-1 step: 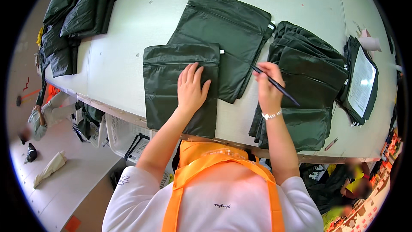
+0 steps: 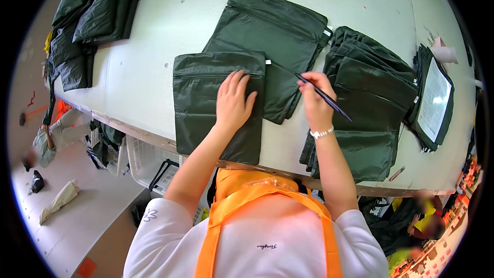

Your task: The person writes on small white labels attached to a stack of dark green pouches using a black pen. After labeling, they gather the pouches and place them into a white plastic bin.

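- Left hand (image 2: 233, 102): flat, palm down, fingers spread, pressing on a dark green rectangular fabric pouch with a zipper line near its top edge (image 2: 206, 108); grips nothing.
- That pouch lies flat at the near edge of the pale grey-white table (image 2: 149, 62), in front of the person; its lower edge reaches the table's front rim.
- Right hand (image 2: 315, 102): closed around a thin dark pen (image 2: 324, 98), held in a writing grip, tip pointing up-left, back end sticking out to the right past the wrist.
- Pen tip sits over the right edge of a second, larger dark green fabric piece (image 2: 272, 36), which lies behind the pouch and is partly tucked under it (whether the tip touches the fabric, cannot tell).
- Silver bracelet-type band (image 2: 322, 133) on the right wrist.
- Right of the right hand: a fanned stack of more dark green fabric pieces (image 2: 373, 98), just beside the wrist, running from mid-table to the front rim.
- Far right: a tablet-like screen in a dark case (image 2: 435, 100), lit, tilted, touching the stack's right side.
- Far left table corner: a heap of dark green padded fabric (image 2: 85, 20), well apart from both hands.
- Person wears a white shirt with an orange apron (image 2: 267, 201), straps crossing the shoulders.
- Below the table on the left: a white wire basket (image 2: 149, 159).
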Action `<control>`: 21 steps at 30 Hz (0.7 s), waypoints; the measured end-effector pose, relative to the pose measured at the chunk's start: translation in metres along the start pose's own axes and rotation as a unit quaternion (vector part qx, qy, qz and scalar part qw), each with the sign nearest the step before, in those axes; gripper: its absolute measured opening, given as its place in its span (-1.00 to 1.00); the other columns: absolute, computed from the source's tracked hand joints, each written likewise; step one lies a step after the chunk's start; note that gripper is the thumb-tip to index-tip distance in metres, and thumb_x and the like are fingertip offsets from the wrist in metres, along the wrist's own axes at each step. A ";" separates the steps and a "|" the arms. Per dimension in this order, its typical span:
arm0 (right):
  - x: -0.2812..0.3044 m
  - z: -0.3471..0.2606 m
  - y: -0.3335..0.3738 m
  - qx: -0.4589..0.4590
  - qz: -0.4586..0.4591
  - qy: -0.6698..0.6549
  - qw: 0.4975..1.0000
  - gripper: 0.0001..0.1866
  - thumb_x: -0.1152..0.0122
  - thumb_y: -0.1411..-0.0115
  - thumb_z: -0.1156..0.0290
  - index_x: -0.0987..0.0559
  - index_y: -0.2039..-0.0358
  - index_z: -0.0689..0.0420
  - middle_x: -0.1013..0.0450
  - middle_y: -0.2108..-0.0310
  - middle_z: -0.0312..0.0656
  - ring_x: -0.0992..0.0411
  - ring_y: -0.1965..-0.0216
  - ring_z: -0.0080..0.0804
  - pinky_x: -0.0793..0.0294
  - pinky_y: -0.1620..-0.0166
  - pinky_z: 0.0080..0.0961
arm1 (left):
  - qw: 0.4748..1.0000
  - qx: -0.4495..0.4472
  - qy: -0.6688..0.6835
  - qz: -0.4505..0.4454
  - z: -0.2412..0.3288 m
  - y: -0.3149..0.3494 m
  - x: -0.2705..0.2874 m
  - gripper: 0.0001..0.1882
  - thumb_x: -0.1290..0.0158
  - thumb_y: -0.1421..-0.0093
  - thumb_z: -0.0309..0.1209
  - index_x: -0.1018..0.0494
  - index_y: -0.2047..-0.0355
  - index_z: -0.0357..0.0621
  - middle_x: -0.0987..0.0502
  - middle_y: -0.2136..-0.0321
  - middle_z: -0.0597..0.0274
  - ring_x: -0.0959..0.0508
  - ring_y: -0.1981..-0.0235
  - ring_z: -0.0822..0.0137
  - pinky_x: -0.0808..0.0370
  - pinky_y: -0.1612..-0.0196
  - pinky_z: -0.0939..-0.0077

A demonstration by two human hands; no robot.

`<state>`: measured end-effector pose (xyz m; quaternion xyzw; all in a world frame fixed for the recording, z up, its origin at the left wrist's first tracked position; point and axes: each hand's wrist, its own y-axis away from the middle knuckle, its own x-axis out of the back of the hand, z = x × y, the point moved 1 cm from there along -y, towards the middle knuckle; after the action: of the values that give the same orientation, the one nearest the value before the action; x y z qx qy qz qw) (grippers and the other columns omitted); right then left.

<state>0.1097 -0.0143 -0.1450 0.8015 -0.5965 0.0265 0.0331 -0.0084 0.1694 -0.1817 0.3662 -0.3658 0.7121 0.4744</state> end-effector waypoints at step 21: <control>-0.071 0.069 -0.041 0.140 0.043 0.165 0.975 -0.84 -0.29 -0.06 0.51 -0.46 0.56 0.16 -0.36 0.72 -0.26 -0.30 0.71 -0.53 -0.34 0.58 -0.58 | 0.996 -0.074 0.047 0.014 -0.009 -0.049 -0.036 -0.65 -0.11 -0.14 -0.39 -0.48 0.04 -0.13 -0.44 -0.06 0.16 -0.39 -0.14 0.10 -0.36 -0.14 0.20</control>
<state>0.1287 0.0595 -0.2202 0.7565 -0.6067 0.2434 0.0172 0.0462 0.1763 -0.2089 0.2909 -0.4004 0.7060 0.5066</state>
